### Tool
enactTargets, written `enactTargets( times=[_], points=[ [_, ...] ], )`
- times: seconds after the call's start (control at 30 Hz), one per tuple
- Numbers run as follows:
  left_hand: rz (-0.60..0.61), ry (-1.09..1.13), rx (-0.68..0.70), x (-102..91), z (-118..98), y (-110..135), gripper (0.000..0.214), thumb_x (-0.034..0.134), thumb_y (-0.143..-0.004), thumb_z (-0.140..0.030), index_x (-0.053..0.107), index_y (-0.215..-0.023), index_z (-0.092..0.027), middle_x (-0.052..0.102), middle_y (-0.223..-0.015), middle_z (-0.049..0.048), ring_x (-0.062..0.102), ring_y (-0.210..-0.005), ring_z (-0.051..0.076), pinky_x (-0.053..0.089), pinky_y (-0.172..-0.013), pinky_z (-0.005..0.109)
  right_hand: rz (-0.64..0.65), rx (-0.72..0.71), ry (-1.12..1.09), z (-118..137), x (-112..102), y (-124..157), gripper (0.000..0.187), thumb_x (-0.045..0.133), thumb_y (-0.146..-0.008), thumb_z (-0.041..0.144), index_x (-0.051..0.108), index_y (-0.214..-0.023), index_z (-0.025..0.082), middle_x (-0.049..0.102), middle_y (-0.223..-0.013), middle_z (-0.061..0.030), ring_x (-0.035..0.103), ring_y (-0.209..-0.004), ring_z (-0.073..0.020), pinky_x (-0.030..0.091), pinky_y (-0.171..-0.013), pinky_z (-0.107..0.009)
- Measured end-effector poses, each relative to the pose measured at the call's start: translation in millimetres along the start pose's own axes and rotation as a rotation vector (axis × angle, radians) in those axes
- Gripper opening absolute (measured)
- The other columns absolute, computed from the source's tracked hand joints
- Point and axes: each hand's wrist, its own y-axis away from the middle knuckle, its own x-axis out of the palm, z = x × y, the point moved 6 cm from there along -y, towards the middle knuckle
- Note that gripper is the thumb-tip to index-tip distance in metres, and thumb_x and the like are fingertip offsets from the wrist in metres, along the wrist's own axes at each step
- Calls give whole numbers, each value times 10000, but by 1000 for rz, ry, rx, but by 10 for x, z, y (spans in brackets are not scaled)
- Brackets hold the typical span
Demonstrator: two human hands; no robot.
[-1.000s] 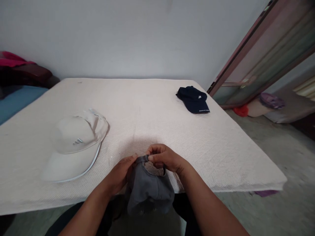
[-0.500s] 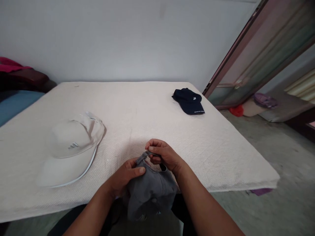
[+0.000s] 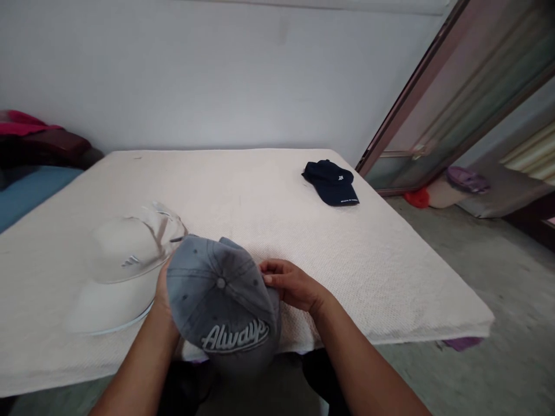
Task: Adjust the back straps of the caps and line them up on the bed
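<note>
A grey baseball cap (image 3: 223, 297) is held up over the front edge of the bed-like surface, its crown and the raised "Always" lettering facing me. My left hand (image 3: 163, 292) is mostly hidden behind the cap's left side and supports it there. On the other side, my right hand (image 3: 292, 283) pinches the cap's edge between thumb and fingers. Behind and left of the grey cap lies a cream cap (image 3: 124, 248) with a small striped logo, partly covered by it. Farther back on the right rests a dark navy cap (image 3: 332, 182), brim toward me.
The caps lie on a flat padded surface with a pale textured cover (image 3: 390, 283). A wall (image 3: 217, 75) stands behind it. At far left are a blue surface (image 3: 34, 188) and pink cloth (image 3: 26, 122). A glass sliding door (image 3: 416, 115) and a purple item (image 3: 467, 179) are at right.
The grey cap has been raised and turned, so its crown and lettering now face me. My left hand moved left with it; my right hand shifted from the back strap to the cap's right edge.
</note>
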Motion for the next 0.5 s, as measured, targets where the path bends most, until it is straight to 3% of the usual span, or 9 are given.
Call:
enactTargets(
  times=[0.07, 0.2, 0.33, 0.43, 0.5],
  points=[
    [12, 8, -33, 34, 81, -10, 379, 310, -911, -254, 660, -788, -178, 674, -587, 18, 674, -782, 236, 535, -768, 377, -76, -44, -30, 22, -85, -19, 232, 758, -629, 192, 617, -808, 147, 606, -737, 5, 553, -657, -104, 419, -632, -237],
    [98, -45, -116, 79, 387, 68, 325, 432, -869, -388, 679, -890, -179, 726, -755, 52, 663, -903, 271, 527, -811, 407, -255, -230, -119, 161, -240, -68, 190, 733, -649, 221, 581, -742, 158, 596, -655, 13, 535, -592, -104, 401, -578, -228],
    [168, -126, -225, -6, 565, 210, 301, 632, -723, -452, 689, -867, -194, 738, -798, 71, 640, -993, 313, 525, -829, 410, -350, -313, -175, 257, -296, -91, 214, 734, -627, 255, 566, -723, 163, 599, -631, 14, 517, -555, -104, 395, -543, -229],
    [191, -199, -267, -54, 587, 275, 212, 735, -587, -270, 685, -771, -176, 740, -775, 82, 637, -998, 342, 526, -827, 417, -410, -316, -148, 268, -305, -108, 218, 731, -611, 248, 555, -713, 170, 591, -603, 23, 492, -522, -102, 382, -517, -230],
    [146, -209, -229, -63, 548, 262, 139, 693, -571, -140, 672, -705, -170, 741, -747, 73, 651, -970, 330, 528, -831, 412, -417, -297, -124, 248, -291, -137, 208, 723, -611, 238, 547, -701, 172, 580, -584, 26, 477, -508, -102, 369, -503, -230]
  ],
)
